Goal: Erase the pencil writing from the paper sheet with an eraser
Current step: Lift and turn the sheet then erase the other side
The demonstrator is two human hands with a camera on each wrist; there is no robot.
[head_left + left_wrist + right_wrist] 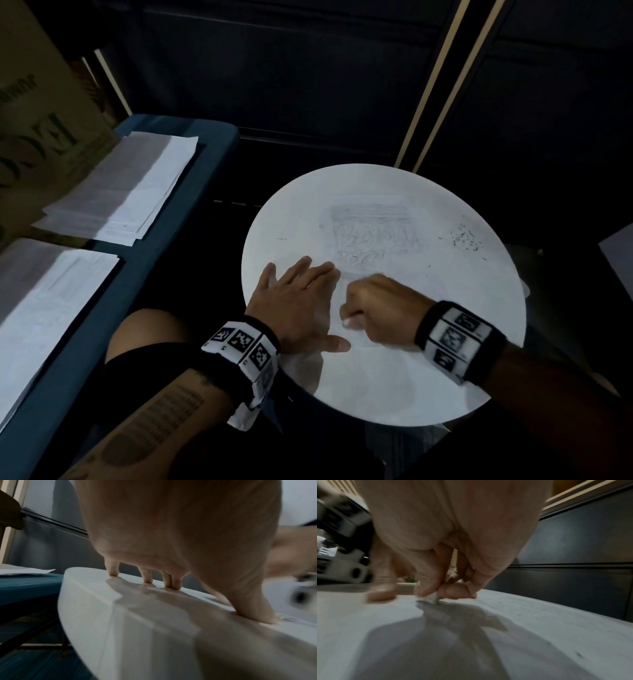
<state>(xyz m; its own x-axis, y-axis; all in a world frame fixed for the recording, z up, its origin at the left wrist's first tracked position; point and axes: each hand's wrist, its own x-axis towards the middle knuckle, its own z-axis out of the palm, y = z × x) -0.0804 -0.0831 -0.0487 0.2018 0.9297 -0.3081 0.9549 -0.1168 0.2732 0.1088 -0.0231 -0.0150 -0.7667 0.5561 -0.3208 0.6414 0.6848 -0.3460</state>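
A white paper sheet (394, 267) lies on a round white table (479, 325), with faint grey pencil writing (371, 236) at its far part. My left hand (301, 298) lies flat on the sheet's left side, its straight fingers (148, 577) pressing down near the table's edge (89, 615). Just to its right, my right hand (376, 305) is curled, its outline blurred. It pinches a small white eraser (432, 599) between thumb and fingertips, and the eraser's tip touches the sheet (505, 615). The head view hides the eraser under the hand.
Dark eraser crumbs (462, 238) are scattered at the table's right. A blue bench (191, 192) on the left carries two paper stacks (130, 185) (44, 308) and a cardboard box (41, 120). Dark cabinets stand behind. My knee (147, 329) is beside the table.
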